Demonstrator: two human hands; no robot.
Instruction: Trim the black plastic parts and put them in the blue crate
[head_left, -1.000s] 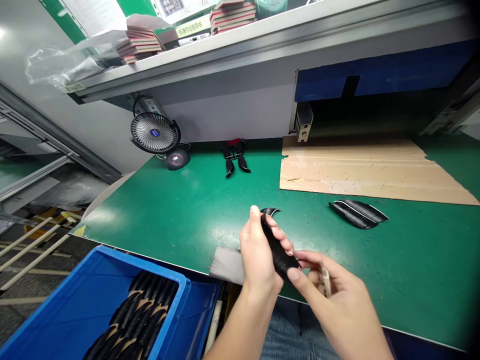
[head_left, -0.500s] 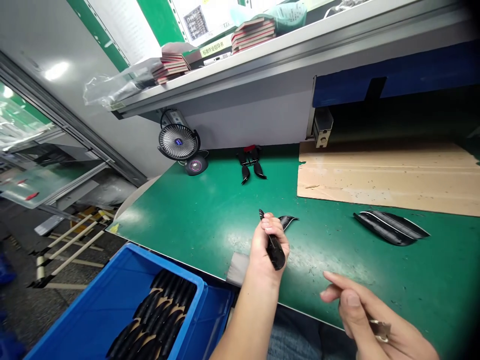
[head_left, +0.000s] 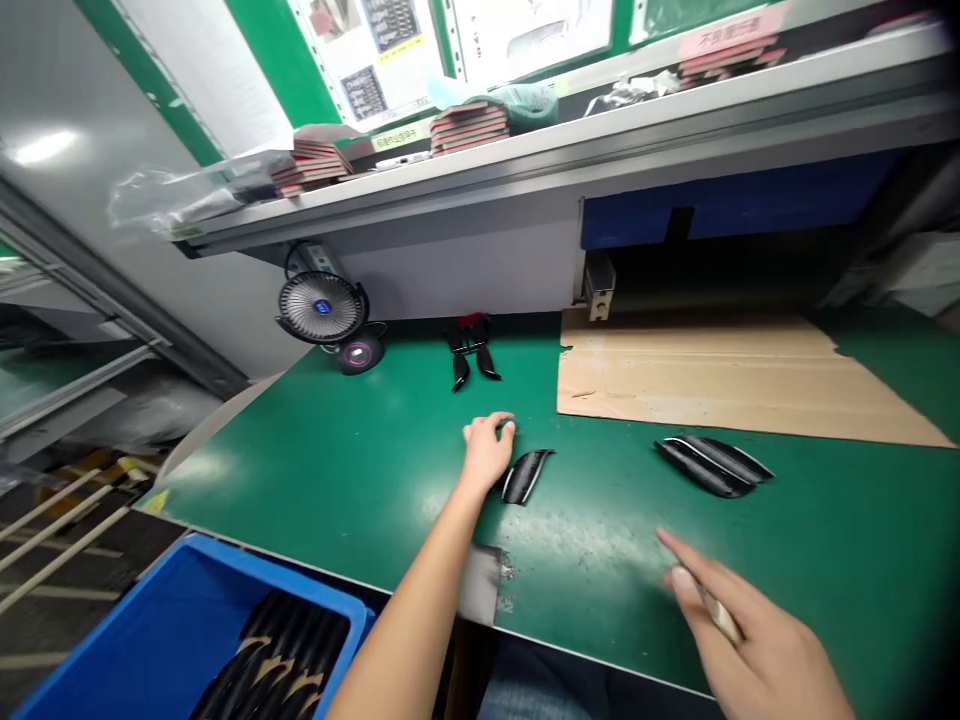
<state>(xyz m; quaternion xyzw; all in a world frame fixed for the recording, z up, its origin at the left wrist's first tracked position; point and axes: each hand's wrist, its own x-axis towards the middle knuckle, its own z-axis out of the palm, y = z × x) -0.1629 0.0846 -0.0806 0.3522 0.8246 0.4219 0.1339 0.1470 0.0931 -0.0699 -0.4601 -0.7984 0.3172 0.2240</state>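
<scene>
My left hand [head_left: 487, 452] is over the green tabletop, thumb and index finger apart, with nothing visible between them. A curved, glossy black blade-shaped piece [head_left: 527, 476] lies just right of its wrist. Something dark shows beside that wrist, mostly hidden. In my right hand [head_left: 750, 625], at the lower right, a slim pale metallic tool [head_left: 724, 620] is gripped between thumb and fingers. Its tip is blurred, and its exact kind cannot be made out. Farther right, black curved pieces [head_left: 712, 465] lie side by side.
Cardboard [head_left: 697, 375] covers the back right of the green table [head_left: 360, 510]. A small fan [head_left: 322, 307] and a black-and-red item [head_left: 472, 350] stand at the back. A blue bin [head_left: 187, 590] with several black pieces is lower left. A grey pad [head_left: 480, 585] lies at the front edge.
My left hand has moved forward, and the black piece it gripped no longer shows in it. My right hand still holds the tool. The view has shifted right.
</scene>
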